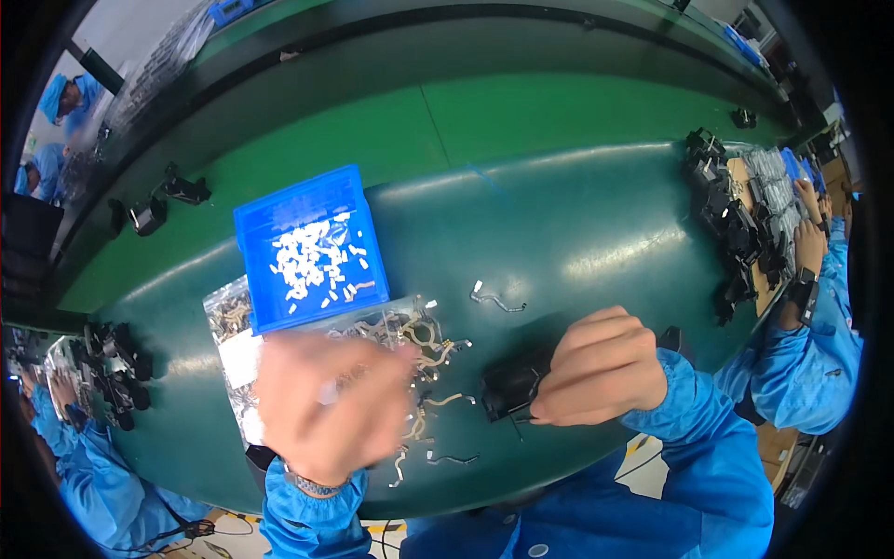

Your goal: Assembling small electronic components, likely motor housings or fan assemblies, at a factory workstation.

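My right hand (601, 368) is closed on a black plastic housing (510, 384), low over the green table. A thin dark piece pokes out beneath its fingers. My left hand (335, 401) hovers over a pile of short beige wire cables (424, 345) with small white connectors. Motion smears its fingers, so I cannot make out whether anything is in them. A few cables lie apart from the pile, among them a grey one (500, 301) beyond the housing and a dark one (453, 458) near the table's front edge.
A blue bin (244, 244) holding many small white connectors stands beyond my left hand, beside a clear plastic bag (223, 312) of parts. Black assemblies (722, 210) are heaped at the right, others (119, 368) at the left. Co-workers in blue (801, 354) sit on both sides.
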